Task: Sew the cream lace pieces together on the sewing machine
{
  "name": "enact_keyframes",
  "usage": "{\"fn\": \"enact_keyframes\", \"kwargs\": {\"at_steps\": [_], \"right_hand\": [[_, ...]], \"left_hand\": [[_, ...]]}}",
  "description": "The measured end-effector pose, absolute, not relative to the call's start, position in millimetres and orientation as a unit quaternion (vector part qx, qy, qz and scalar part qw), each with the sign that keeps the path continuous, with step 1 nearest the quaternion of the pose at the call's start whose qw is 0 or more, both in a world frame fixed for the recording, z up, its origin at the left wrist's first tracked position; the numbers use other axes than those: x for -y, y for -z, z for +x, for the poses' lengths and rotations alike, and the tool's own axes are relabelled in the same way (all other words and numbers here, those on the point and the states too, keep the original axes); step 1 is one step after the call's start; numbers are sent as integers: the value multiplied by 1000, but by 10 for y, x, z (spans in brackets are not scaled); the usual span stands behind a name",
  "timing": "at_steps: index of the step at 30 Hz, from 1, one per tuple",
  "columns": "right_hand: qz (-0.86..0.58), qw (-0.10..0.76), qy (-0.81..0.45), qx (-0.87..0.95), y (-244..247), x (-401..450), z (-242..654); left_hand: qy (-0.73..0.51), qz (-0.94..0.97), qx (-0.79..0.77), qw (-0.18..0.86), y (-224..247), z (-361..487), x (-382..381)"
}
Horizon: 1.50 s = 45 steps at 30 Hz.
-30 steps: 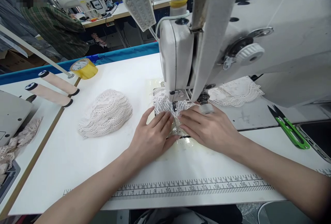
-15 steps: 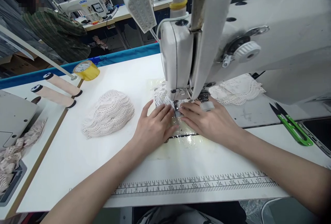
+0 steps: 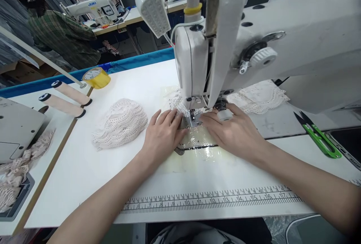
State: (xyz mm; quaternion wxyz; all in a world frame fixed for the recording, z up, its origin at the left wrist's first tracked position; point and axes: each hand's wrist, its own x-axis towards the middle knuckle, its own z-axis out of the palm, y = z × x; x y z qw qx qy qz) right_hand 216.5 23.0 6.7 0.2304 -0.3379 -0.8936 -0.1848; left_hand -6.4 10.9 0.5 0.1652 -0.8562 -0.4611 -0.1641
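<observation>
White lace (image 3: 176, 100) lies under and behind the presser foot of a white sewing machine (image 3: 194, 63). My left hand (image 3: 162, 133) rests palm down left of the needle, fingers spread, with its fingertips at the near edge of the lace. On the right of the needle, my right hand (image 3: 234, 129) has its fingers close together, pointing at the foot; whatever lies beneath them is hidden. More lace (image 3: 259, 97) lies behind the right hand, beyond the needle. A heap of cream lace (image 3: 121, 123) sits to the left.
Green thread snips (image 3: 321, 138) lie at the right by a dark device (image 3: 346, 142). Yellow tape (image 3: 96, 78) and two thread cones (image 3: 62, 105) stand at the left. A ruler strip (image 3: 211, 200) runs along the front edge. A person (image 3: 62, 37) sits at the back left.
My left hand has shifted slightly left, away from the needle, uncovering more of the metal plate. My right hand has moved a little right. The view has shifted slightly.
</observation>
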Motion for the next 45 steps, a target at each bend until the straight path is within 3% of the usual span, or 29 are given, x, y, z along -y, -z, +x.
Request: {"fn": "enact_keyframes", "kwargs": {"at_steps": [3, 8, 11, 14, 20, 24, 27, 30, 33, 35, 41, 45], "right_hand": [[-298, 245, 91, 918, -32, -179, 2115], [-170, 262, -40, 949, -6, -140, 2086], [-137, 280, -75, 947, -56, -128, 2117], [-124, 278, -113, 946, -101, -119, 2144], [-126, 279, -128, 943, -97, -129, 2160], [-162, 301, -135, 930, -92, -101, 2147], [-274, 334, -171, 886, -106, -58, 2118], [-395, 324, -281, 812, -134, -28, 2091], [-402, 309, -387, 770, -158, -17, 2080], [-386, 326, -379, 775, -163, -12, 2079], [-339, 348, -296, 822, -140, 7, 2087], [-312, 366, -279, 831, -138, 13, 2088]], "left_hand": [[169, -873, 424, 172, -74, 1, 50], [258, -940, 184, 128, -154, 63, 319], [266, -898, 325, 134, -157, 12, 285], [176, -854, 477, 114, -131, -34, 167], [129, -838, 526, 68, -82, -28, 85], [175, -838, 516, 22, -101, -41, 98], [268, -823, 497, -59, -151, -33, 133], [350, -802, 466, -133, -213, 1, 194], [393, -794, 429, -174, -243, 35, 241], [393, -805, 414, -161, -231, 47, 249], [380, -849, 366, 19, -140, 33, 200], [395, -848, 351, 49, -122, 18, 188]]}}
